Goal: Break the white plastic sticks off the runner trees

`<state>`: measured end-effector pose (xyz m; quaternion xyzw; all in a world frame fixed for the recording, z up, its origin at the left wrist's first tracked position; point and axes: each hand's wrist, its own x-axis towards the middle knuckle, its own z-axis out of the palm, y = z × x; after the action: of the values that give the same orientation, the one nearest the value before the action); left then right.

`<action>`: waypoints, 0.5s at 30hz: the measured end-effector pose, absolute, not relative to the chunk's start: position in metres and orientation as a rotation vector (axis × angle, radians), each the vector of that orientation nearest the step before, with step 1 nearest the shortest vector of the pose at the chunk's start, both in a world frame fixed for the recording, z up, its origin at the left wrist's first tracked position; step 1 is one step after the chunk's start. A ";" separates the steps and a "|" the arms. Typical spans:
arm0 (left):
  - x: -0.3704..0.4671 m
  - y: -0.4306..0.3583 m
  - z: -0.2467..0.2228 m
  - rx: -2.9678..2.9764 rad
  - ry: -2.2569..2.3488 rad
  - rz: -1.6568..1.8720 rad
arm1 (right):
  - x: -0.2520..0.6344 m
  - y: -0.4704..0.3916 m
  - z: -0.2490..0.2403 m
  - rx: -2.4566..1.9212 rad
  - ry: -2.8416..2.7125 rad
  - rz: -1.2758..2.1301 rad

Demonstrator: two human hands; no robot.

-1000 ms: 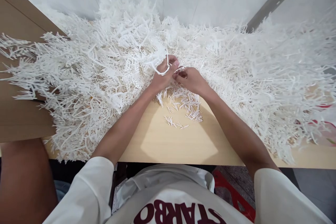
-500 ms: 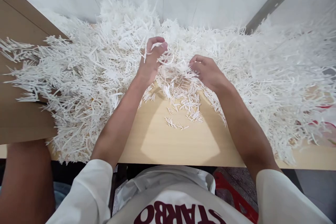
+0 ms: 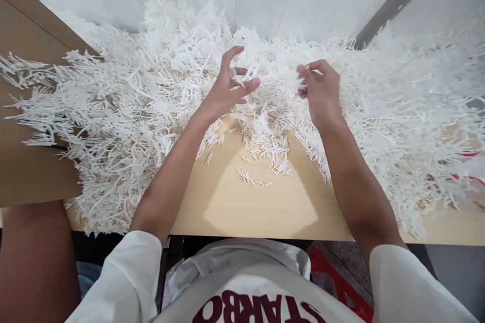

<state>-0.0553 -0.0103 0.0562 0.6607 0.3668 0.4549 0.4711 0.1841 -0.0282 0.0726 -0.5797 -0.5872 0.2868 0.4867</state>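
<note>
A big heap of thin white branched strands, seemingly plastic (image 3: 125, 86), covers the back and both sides of the table. Over its middle my left hand (image 3: 233, 83) has its fingers spread, and some white strands show between thumb and fingers; whether they touch it is unclear. To the right, my right hand (image 3: 322, 86) pinches thumb against fingers at a blurred clump of white strands (image 3: 290, 78). Below and between the hands lie many small loose white sticks (image 3: 276, 149). A smeared white piece (image 3: 262, 122) appears just above them.
The pale wooden table (image 3: 261, 212) has its front edge close to my body. A cardboard box (image 3: 34, 171) stands at the left, with another person's arm (image 3: 36, 257) below it. Behind the heap are a tiled wall (image 3: 265, 0) and a slanted metal bar (image 3: 401, 2).
My left hand has opened its fingers and shifted slightly right. My right hand has moved up and right, away from the left. A few more sticks lie near my left forearm.
</note>
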 end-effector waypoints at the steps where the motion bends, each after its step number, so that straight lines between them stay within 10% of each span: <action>1: -0.056 -0.010 0.056 1.639 0.892 1.100 | 0.188 -0.024 0.069 -1.398 -1.372 0.670; 10: -0.036 -0.036 0.066 1.937 1.408 1.548 | 0.175 -0.027 0.064 -1.261 -1.469 0.714; 15: -0.005 -0.052 0.061 1.609 1.172 1.016 | 0.161 -0.039 0.071 -1.193 -1.521 0.933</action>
<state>-0.0046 -0.0521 0.0607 0.6471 0.4716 0.4086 0.4380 0.1611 -0.0389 0.0710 -0.4885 -0.6226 0.3819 0.4774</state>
